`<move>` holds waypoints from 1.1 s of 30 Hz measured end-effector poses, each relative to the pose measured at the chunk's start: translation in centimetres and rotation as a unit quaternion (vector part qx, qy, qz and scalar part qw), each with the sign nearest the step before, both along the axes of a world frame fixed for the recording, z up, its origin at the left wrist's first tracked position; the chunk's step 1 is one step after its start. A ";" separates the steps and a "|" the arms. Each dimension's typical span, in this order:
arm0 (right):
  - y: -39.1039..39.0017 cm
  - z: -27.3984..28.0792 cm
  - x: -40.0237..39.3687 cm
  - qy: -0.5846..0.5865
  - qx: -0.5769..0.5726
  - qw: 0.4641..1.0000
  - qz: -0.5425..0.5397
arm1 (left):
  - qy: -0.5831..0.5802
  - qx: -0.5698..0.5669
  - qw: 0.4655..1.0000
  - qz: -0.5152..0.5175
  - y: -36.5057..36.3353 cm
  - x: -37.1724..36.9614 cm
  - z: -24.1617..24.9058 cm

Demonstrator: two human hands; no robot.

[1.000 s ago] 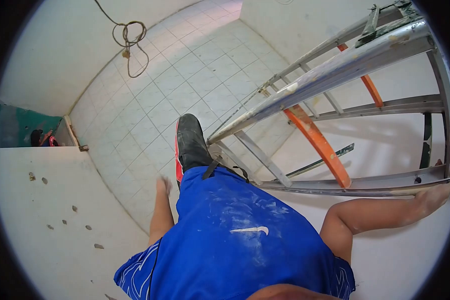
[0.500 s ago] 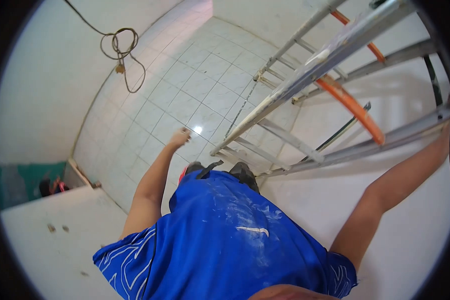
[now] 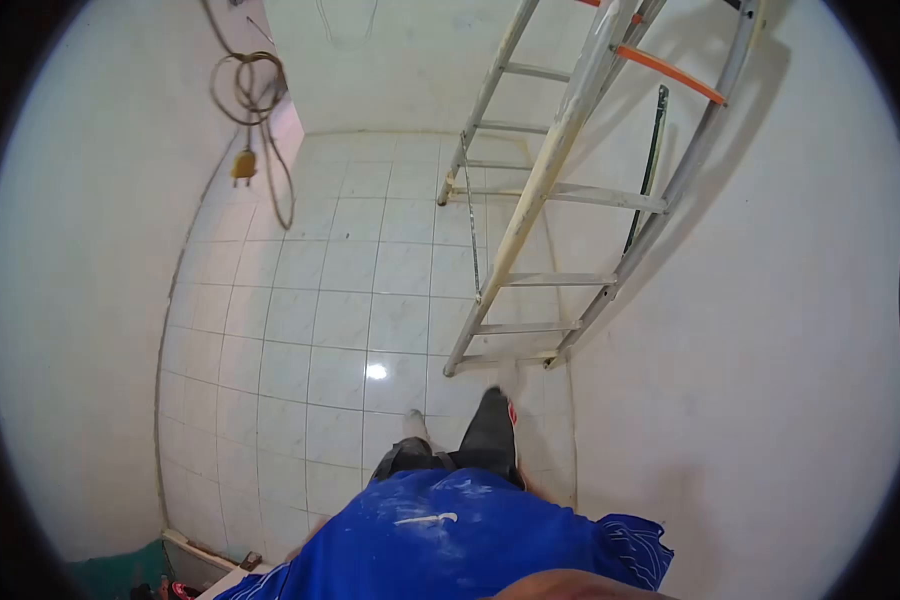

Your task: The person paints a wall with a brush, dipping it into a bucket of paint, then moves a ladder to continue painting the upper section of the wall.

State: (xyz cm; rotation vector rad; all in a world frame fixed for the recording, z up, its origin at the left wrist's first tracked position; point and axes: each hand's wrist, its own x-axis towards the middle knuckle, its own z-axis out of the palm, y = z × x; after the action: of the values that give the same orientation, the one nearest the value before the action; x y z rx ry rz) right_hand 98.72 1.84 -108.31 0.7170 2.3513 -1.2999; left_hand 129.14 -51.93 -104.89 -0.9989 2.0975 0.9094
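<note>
**Clerk:** Item one – the hands. Condition of grip?

**Surveyor:** The left hand [image 3: 413, 425] is a pale, dusty shape hanging low at 6 o'clock, just above the dark shorts. It holds nothing that shows, and I cannot tell whether the fingers are curled or spread. The right hand [image 3: 510, 378] is a whitish smear just right of it, too blurred to tell the fingers' set. It touches nothing I can make out.

**Clerk:** Nearest article?

**Surveyor:** A paint-spattered aluminium stepladder with orange braces [image 3: 545, 190], standing open on the floor. Its feet are near the right hand, at 12 o'clock from it, and the rails run up towards 1 o'clock out of view. A thin chain [image 3: 470, 220] hangs between its legs.

**Clerk:** Item three – the wearer?

**Surveyor:** A bright blue shirt streaked with white dust [image 3: 450, 550] at 6 o'clock. A black shoe with a red sole [image 3: 490, 420] is planted between the two hands.

**Clerk:** Surroundings?

**Surveyor:** A glossy white square-tiled floor [image 3: 340, 320] at centre. A plain white wall [image 3: 770, 350] at 3 o'clock, with a dark slim rod [image 3: 650, 160] leaning on it behind the ladder. A coiled dark cord with a yellow plug [image 3: 245, 100] hangs at 11 o'clock, well apart from both hands.
</note>
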 end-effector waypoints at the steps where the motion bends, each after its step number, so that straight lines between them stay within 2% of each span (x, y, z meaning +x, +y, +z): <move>1: -1.6 -0.3 5.2 -0.058 -0.041 0.997 0.002 | -0.033 0.078 0.970 0.228 -0.5 3.5 0.7; 2: -2.9 -0.2 9.1 -0.095 -0.067 0.993 -0.006 | -0.040 0.102 0.946 0.304 -1.3 6.7 0.6; 4: -3.9 1.0 14.5 -0.128 -0.093 0.987 -0.036 | -0.035 0.122 0.927 0.352 -2.3 9.8 1.2; 7: -3.9 2.3 18.3 -0.118 -0.126 0.981 -0.088 | -0.017 0.145 0.928 0.342 -3.8 10.6 -0.1; 11: -3.3 1.8 19.9 -0.070 -0.167 0.973 -0.140 | 0.031 0.150 0.948 0.278 -5.5 7.7 -5.2; 13: -1.9 2.2 19.3 -0.025 -0.187 0.968 -0.166 | 0.088 0.117 0.977 0.154 -5.1 3.3 -7.7; 14: -1.1 2.5 18.3 -0.003 -0.202 0.964 -0.174 | 0.090 -0.120 0.972 -0.181 -3.6 0.6 -8.4; 15: -0.2 3.7 17.2 0.022 -0.216 0.959 -0.181 | 0.139 0.149 0.978 0.049 -2.6 -2.4 -8.0; 16: 0.5 5.5 16.5 0.047 -0.225 0.956 -0.184 | 0.144 0.360 0.869 0.307 -0.9 -6.7 -5.6; 17: 0.7 7.9 16.8 0.059 -0.231 0.953 -0.186 | 0.166 0.335 0.912 0.169 1.7 -8.8 -0.9; 18: 0.5 12.2 17.0 0.138 -0.220 0.949 -0.181 | 0.197 0.292 0.935 0.036 5.1 -11.2 6.5; 19: 0.0 16.0 18.0 0.218 -0.208 0.937 -0.176 | 0.230 0.271 0.933 -0.061 6.8 -12.3 8.7; 20: -0.1 17.3 20.3 0.240 -0.171 0.943 -0.158 | 0.257 0.246 0.921 -0.157 7.9 -13.3 9.8; 21: 0.2 17.9 22.8 0.264 -0.130 0.946 -0.140 | 0.266 0.242 0.918 -0.166 8.8 -13.8 10.7; 23: 0.2 17.3 29.5 0.237 -0.049 0.963 -0.121 | 0.218 0.226 0.916 -0.251 10.3 -14.1 11.2; 24: 0.0 15.2 33.3 0.228 -0.066 0.959 -0.157 | 0.196 0.221 0.926 -0.237 10.7 -13.7 10.7; 26: 0.0 5.0 42.4 0.160 -0.193 0.930 -0.270 | 0.130 0.199 0.944 -0.229 10.2 -11.7 7.3; 27: -0.6 2.9 45.9 0.092 -0.184 0.936 -0.284 | 0.090 0.183 0.951 -0.233 9.2 -10.6 4.6; 28: -1.1 2.8 48.2 0.024 -0.161 0.945 -0.284 | 0.083 0.106 0.880 -0.456 7.2 -9.3 1.4; 29: -1.6 2.9 49.6 -0.030 -0.150 0.946 -0.286 | 0.072 0.023 0.755 -0.651 6.0 -8.0 -0.9; 30: -1.8 3.3 50.4 -0.066 -0.143 0.945 -0.287 | 0.052 0.021 0.742 -0.668 5.5 -6.7 -1.5; 31: -2.0 3.5 50.5 -0.089 -0.140 0.944 -0.286 | 0.000 0.074 0.841 -0.537 4.8 -6.1 -1.9; 32: -2.0 4.2 50.2 -0.106 -0.137 0.943 -0.285 | -0.040 0.132 0.926 -0.350 4.7 -5.6 -2.4; 33: -2.2 4.6 49.9 -0.122 -0.134 0.942 -0.284 | -0.046 0.162 0.949 -0.267 4.7 -5.6 -2.6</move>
State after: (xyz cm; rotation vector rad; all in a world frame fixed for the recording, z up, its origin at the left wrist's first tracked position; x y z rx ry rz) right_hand 148.59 -0.35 -103.75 1.4376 1.7789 -1.5999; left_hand 123.57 -47.24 -107.53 -0.2713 1.9096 0.8619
